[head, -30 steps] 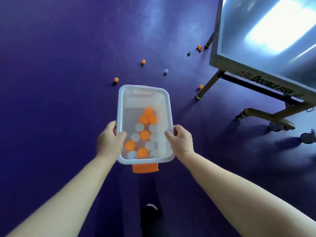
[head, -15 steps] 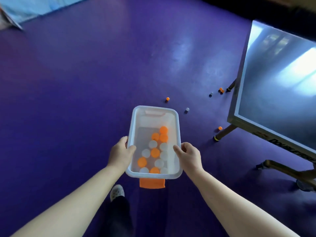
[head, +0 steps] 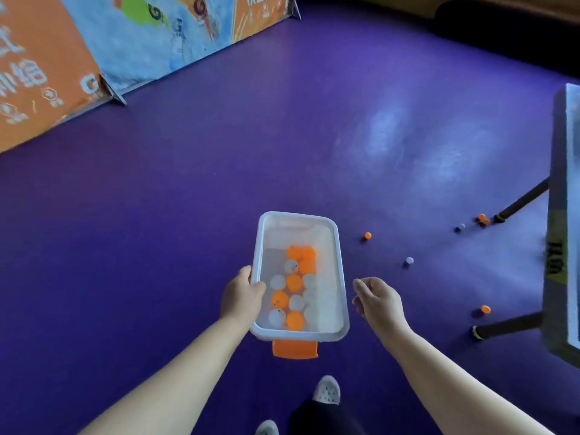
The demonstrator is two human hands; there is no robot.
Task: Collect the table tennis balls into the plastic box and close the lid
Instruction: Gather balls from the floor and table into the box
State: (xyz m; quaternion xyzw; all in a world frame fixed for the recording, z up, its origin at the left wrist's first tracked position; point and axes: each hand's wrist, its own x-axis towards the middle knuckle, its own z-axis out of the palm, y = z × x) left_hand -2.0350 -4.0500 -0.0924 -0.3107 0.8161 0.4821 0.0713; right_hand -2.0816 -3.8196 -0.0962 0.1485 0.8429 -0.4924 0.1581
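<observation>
Along the far wall, at ten to twelve o'clock, stand orange and pale blue printed barrier boards (head: pixel 131 42) with a round "G" logo and Chinese characters too blurred to read. The dark blue table tennis table (head: pixel 561 233) at three o'clock carries yellow lettering on its edge, also unreadable.

At centre, the clear rectangular plastic box (head: pixel 340 277) with an orange latch tab (head: pixel 295 349) on its near end is lidless and holds a mix of orange and white table tennis balls (head: pixel 294 282) (roughly a dozen, bunched toward its near end). The left hand (head: pixel 241 295) grips the box's left rim, thumb hooked over the edge. The right hand (head: pixel 378 298) hovers just beside the right rim, apart from it, fingers loosely curled and holding nothing.

On the purple floor (head: pixel 188 215) toward two and three o'clock lie loose balls: an orange one (head: pixel 367 235), a white one (head: pixel 409 260), and more near the table legs.
</observation>
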